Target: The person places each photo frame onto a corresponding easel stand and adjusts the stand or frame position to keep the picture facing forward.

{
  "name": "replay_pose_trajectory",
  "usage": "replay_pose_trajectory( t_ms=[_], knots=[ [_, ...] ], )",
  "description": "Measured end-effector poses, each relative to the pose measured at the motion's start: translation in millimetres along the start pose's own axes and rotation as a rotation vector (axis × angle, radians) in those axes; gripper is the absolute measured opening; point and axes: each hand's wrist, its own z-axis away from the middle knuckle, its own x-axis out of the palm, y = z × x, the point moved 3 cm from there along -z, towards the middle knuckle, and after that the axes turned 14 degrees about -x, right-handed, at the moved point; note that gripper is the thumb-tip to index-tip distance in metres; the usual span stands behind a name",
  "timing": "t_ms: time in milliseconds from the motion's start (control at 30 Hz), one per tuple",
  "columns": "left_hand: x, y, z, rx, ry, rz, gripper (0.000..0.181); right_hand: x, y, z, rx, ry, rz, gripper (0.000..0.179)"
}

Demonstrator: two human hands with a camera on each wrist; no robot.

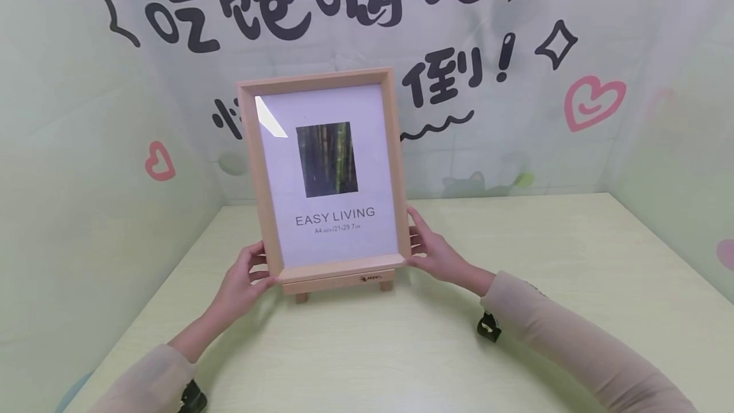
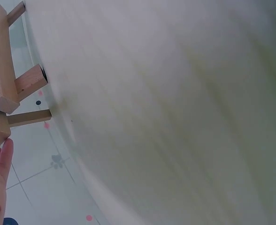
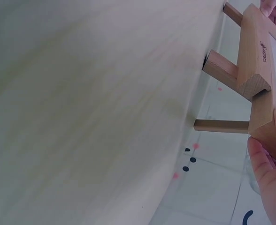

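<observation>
On wooden easel [image 1: 338, 280], rectangular frame [image 1: 323, 174] (glossy), 2 hands

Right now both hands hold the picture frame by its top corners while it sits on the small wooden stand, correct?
Not the top corners. In the head view the left hand and right hand hold the picture frame at its bottom corners. The rest stands: the frame sits on the small wooden stand on the table.
</observation>
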Motion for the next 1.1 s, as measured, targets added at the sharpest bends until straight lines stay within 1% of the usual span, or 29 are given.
replay_pose_trajectory(
  t_ms=[200,300,467,567,733,800,933,1033,1100],
  knots=[
    [0.9,-0.5,-1.2,-0.007,-0.003,0.014,0.065,-1,2,-0.1,0.007,0.0,0.005,0.095],
    [1.0,-0.7,-1.9,-0.023,-0.002,0.014,0.066,-2,2,0.0,0.01,-0.012,0.008,0.094],
    [1.2,1.0,-2.4,-0.062,-0.009,0.006,0.07,-6,1,2.0,0.046,-0.051,0.0,0.085],
    [1.2,2.6,-1.9,-0.087,-0.029,0.019,0.075,-7,-2,3.9,0.09,-0.049,-0.026,0.082],
    [2.0,4.7,-1.4,-0.125,-0.067,0.033,0.083,-3,-5,7.4,0.167,0.006,-0.061,0.086],
    [3.2,4.9,-1.3,-0.137,-0.084,0.032,0.087,1,-6,9.3,0.212,0.033,-0.077,0.089],
    [7.2,4.2,-0.6,-0.164,-0.113,0.041,0.094,9,-4,12.9,0.338,0.105,-0.145,0.095],
    [11.4,3.0,0.1,-0.212,-0.122,0.052,0.097,15,-1,14.5,0.404,0.148,-0.208,0.097],
    [14.6,2.4,0.6,-0.253,-0.121,0.058,0.097,20,1,15.1,0.428,0.155,-0.245,0.098]
  ],
)
